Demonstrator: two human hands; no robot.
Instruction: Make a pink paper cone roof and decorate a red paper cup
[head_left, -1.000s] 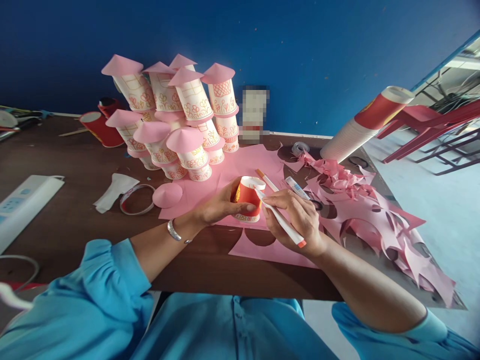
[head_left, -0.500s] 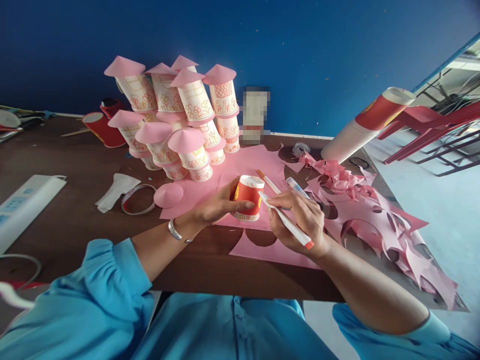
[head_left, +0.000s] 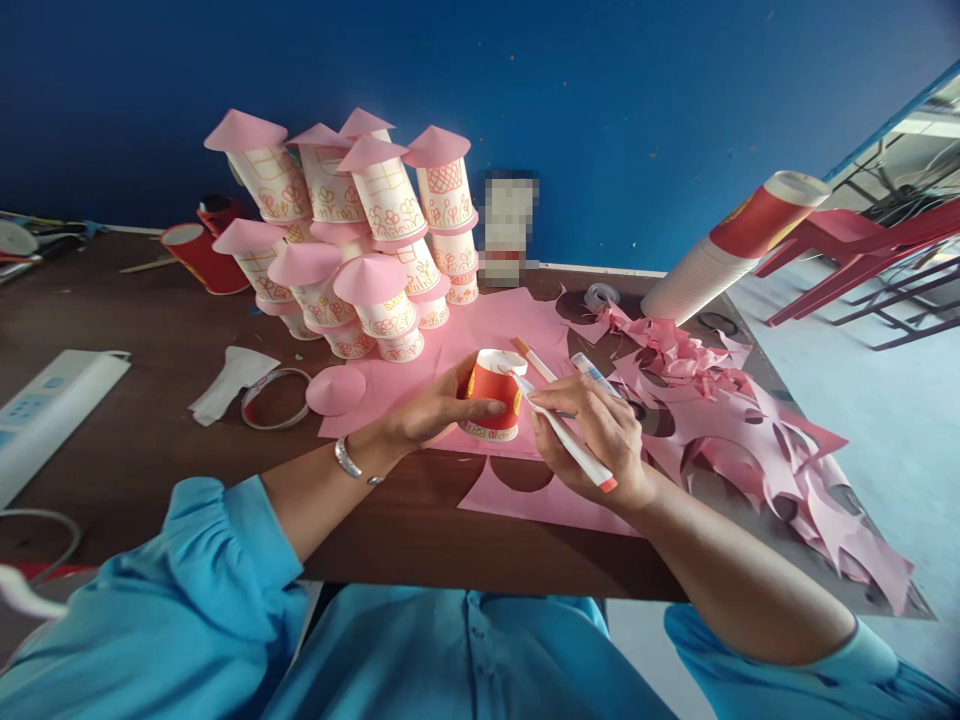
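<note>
A red paper cup (head_left: pixel 493 400) with white bands and drawn marks sits in my left hand (head_left: pixel 442 408), thumb across its front and fingers behind. My right hand (head_left: pixel 596 435) is closed round a white marker (head_left: pixel 574 447) with an orange-red end. The marker's tip is at the white band by the cup's upper rim; whether it touches is hard to tell. Just beyond the hands lie another marker with an orange-brown end (head_left: pixel 534 360) and a white marker (head_left: pixel 595 373). Under them is pink paper (head_left: pixel 480 335).
Decorated paper-cup towers with pink cone roofs (head_left: pixel 371 280) stand at back left. A pink cone (head_left: pixel 336 390), a tape roll (head_left: pixel 276 400) and a power strip (head_left: pixel 56 420) lie left. On the right are pink paper scraps (head_left: pixel 750 430) and a leaning cup stack (head_left: pixel 735 250).
My right hand has shifted slightly left and up, bringing the marker's tip from beside the cup to its upper white band. My left hand still holds the cup in nearly the same place.
</note>
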